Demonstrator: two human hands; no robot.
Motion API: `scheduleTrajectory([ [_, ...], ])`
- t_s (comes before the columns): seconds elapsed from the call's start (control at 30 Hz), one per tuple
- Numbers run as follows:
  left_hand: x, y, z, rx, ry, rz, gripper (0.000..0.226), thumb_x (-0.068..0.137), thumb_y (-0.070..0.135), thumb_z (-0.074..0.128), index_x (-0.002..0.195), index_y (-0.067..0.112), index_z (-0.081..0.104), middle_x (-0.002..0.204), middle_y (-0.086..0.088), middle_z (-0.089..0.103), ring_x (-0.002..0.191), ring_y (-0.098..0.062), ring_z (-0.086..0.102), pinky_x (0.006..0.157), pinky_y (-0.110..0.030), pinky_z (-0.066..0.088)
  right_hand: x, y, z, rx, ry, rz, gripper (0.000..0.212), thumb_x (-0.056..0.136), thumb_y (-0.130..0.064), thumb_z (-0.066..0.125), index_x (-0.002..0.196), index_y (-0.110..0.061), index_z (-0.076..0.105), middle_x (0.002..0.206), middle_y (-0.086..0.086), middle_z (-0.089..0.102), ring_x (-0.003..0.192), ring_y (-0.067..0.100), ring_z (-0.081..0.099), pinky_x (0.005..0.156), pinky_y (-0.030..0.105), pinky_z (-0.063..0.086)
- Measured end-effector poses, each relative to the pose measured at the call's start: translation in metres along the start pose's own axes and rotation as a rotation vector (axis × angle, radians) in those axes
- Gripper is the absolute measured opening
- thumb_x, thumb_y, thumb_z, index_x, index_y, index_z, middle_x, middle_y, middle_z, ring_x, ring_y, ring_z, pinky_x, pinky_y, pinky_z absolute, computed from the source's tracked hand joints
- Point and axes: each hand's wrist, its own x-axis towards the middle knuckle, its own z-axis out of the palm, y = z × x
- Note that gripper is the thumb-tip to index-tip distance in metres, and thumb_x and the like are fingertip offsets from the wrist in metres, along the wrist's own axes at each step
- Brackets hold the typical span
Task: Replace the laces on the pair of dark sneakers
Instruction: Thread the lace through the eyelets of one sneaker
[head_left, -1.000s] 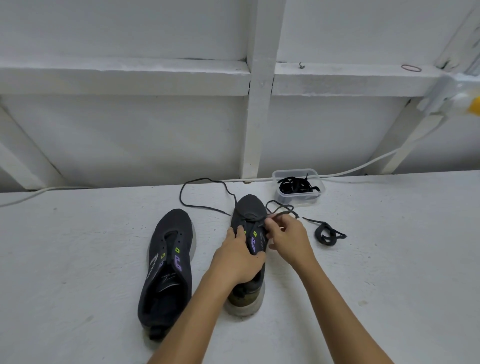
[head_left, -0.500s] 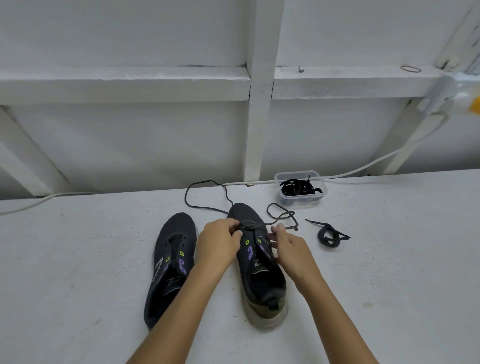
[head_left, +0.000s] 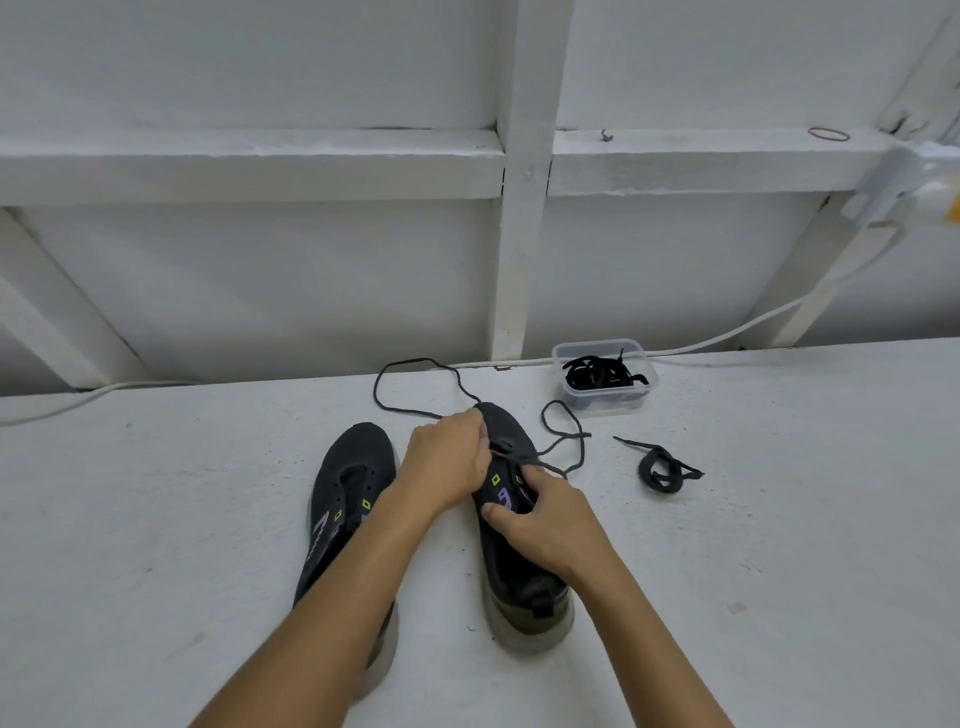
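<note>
Both grips were closed on the right sneaker (head_left: 511, 525) on the desk (head_left: 156, 519) — left hand (head_left: 449, 460) pinching the lace (head_left: 415, 384) at its toe, right hand (head_left: 545, 514) holding the tongue. Only the lowest eyelets looked threaded; the left sneaker (head_left: 348, 499) lay bare — most work remained.

Both bare forearms reach forward side by side. The left hand (head_left: 448, 462) is curled, knuckles up, its fingers (head_left: 480, 434) bent tight. The right hand (head_left: 545, 519) sits just behind it, fingers (head_left: 535, 475) hooked downward, thumb stretched left.
</note>
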Motion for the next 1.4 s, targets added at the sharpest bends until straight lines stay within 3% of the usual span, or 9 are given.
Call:
scheduleTrajectory([
  [0.23,0.004,-0.019,-0.005,-0.305,-0.083,0.014,0.012,0.094,0.02,0.066,0.106,0.019,0.068,0.1,0.006,0.069,0.092,-0.009,0.062,0.085,-0.026,0.052,-0.002,0.004,0.0,0.044,0.012,-0.005,0.019,0.081,-0.04,0.07,0.098,-0.03,0.065,0.09,-0.015,0.069,0.08,-0.003,0.062,0.061,0.009,0.042],
  [0.5,0.007,-0.015,-0.004,-0.217,-0.018,0.025,0.001,0.102,0.021,0.051,0.102,0.021,0.05,0.097,-0.002,0.062,0.089,-0.023,0.058,0.078,-0.04,0.051,-0.002,0.004,0.002,0.059,0.026,-0.003,0.016,0.081,-0.038,0.069,0.094,-0.03,0.064,0.085,-0.015,0.069,0.075,-0.006,0.061,0.056,0.005,0.041],
  [0.67,0.007,-0.02,-0.002,-0.339,-0.063,-0.035,0.013,0.093,0.029,0.069,0.1,0.02,0.062,0.097,0.004,0.066,0.086,-0.011,0.061,0.068,-0.018,0.045,-0.003,0.005,0.002,0.074,0.032,-0.007,0.015,0.082,-0.039,0.069,0.095,-0.033,0.063,0.085,-0.016,0.068,0.079,-0.013,0.057,0.056,0.004,0.039],
  [0.77,0.007,-0.024,-0.003,-0.316,-0.051,-0.061,0.012,0.093,0.026,0.069,0.084,0.021,0.063,0.091,0.0,0.069,0.084,-0.017,0.063,0.066,-0.022,0.045,-0.004,0.006,0.003,0.071,0.037,-0.016,0.014,0.083,-0.038,0.068,0.096,-0.034,0.063,0.085,-0.015,0.067,0.08,-0.012,0.057,0.057,0.004,0.04],
  [0.93,0.01,-0.023,-0.006,-0.573,-0.057,-0.209,0.016,0.103,0.03,0.046,0.1,0.016,0.053,0.092,0.002,0.072,0.08,-0.009,0.072,0.083,-0.039,0.058,-0.003,0.007,0.002,0.076,0.036,-0.031,0.016,0.085,-0.034,0.066,0.096,-0.023,0.065,0.085,-0.011,0.069,0.08,-0.004,0.06,0.058,0.006,0.042],
  [1.07,0.007,-0.027,-0.007,-0.477,-0.163,-0.137,0.02,0.091,0.038,0.069,0.104,0.024,0.06,0.096,0.01,0.069,0.088,-0.007,0.066,0.069,-0.023,0.048,-0.004,0.006,0.001,0.08,0.028,-0.03,0.015,0.086,-0.034,0.067,0.1,-0.028,0.066,0.086,-0.013,0.07,0.079,-0.006,0.06,0.058,0.006,0.041],
  [1.17,0.007,-0.029,-0.004,-0.458,-0.083,-0.121,0.006,0.091,0.025,0.07,0.092,0.02,0.066,0.092,0.006,0.071,0.085,-0.014,0.068,0.078,-0.028,0.053,-0.005,0.006,0.001,0.087,0.022,-0.035,0.013,0.086,-0.033,0.066,0.099,-0.029,0.066,0.085,-0.014,0.069,0.079,-0.008,0.06,0.057,0.005,0.04],
  [1.3,0.011,-0.028,-0.01,-0.869,0.066,-0.327,0.005,0.101,0.017,0.054,0.099,0.015,0.058,0.089,-0.004,0.072,0.071,-0.011,0.074,0.078,-0.038,0.058,-0.005,0.006,0.001,0.065,0.037,-0.038,0.011,0.086,-0.034,0.066,0.093,-0.026,0.064,0.083,-0.014,0.069,0.076,-0.002,0.06,0.057,0.007,0.039],
  [1.4,0.01,-0.03,-0.011,-0.871,0.084,-0.368,0.007,0.1,0.024,0.057,0.102,0.018,0.059,0.09,0.0,0.072,0.072,-0.005,0.073,0.073,-0.038,0.06,-0.005,0.006,0.001,0.079,0.021,-0.028,0.014,0.087,-0.034,0.066,0.098,-0.027,0.066,0.087,-0.014,0.07,0.078,-0.004,0.061,0.057,0.006,0.04],
])
